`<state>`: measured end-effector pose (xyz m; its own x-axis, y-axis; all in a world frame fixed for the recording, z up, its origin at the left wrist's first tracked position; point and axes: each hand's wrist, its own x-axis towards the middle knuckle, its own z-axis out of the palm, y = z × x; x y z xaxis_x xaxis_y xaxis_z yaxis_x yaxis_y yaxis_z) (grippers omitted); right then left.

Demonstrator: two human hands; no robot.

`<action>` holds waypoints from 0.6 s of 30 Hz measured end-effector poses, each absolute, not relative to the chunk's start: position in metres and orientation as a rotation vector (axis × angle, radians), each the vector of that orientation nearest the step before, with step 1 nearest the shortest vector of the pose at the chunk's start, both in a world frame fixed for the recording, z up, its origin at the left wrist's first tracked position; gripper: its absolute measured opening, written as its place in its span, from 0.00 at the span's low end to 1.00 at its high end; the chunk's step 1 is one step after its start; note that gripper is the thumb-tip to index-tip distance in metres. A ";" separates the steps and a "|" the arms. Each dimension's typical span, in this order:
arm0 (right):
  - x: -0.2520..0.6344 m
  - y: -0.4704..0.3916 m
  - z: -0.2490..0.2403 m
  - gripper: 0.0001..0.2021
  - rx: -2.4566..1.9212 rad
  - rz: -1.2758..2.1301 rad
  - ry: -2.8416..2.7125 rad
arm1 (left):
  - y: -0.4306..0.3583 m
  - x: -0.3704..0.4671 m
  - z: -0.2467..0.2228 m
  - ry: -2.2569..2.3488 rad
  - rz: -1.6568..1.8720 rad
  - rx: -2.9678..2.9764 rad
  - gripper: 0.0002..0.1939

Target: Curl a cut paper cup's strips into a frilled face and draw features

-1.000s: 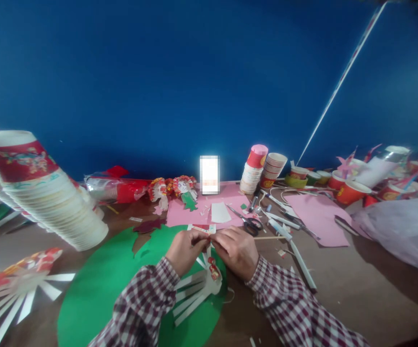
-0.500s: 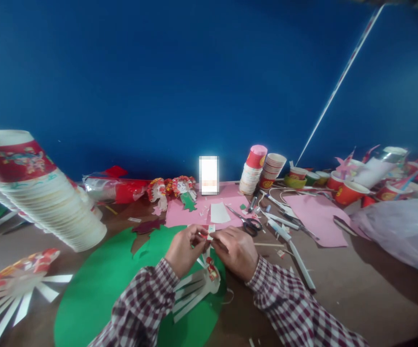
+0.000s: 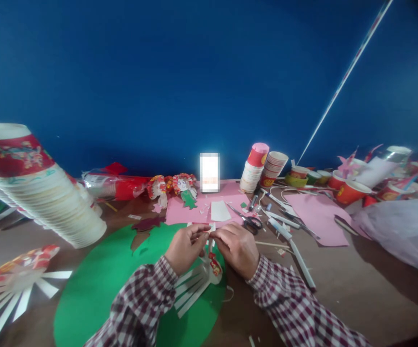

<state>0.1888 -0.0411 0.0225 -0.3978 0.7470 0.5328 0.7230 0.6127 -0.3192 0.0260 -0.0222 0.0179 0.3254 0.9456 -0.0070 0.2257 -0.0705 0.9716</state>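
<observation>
Head view, lower centre: your left hand (image 3: 184, 248) and right hand (image 3: 238, 248) pinch the paper cutout (image 3: 215, 277), strips (image 3: 193, 300) cut, shaping seemingly unfinished.

The fingers of the left hand (image 3: 185, 246) and right hand (image 3: 238, 248) meet, pinching part of a cut paper cup (image 3: 215, 278), its white strips fanned over a green sheet (image 3: 100, 284) on the counter (image 3: 357, 299). Scissors (image 3: 254, 225) lie just beyond, partly over pink paper (image 3: 178, 212).
</observation>
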 end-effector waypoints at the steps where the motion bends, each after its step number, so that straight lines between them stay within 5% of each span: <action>1: 0.189 -0.041 0.023 0.08 -1.153 0.049 -2.196 | -0.022 0.026 0.018 1.113 0.855 1.533 0.19; 18: 0.190 -0.040 0.021 0.07 -1.144 -0.006 -2.261 | -0.020 0.026 0.015 1.096 0.880 1.461 0.19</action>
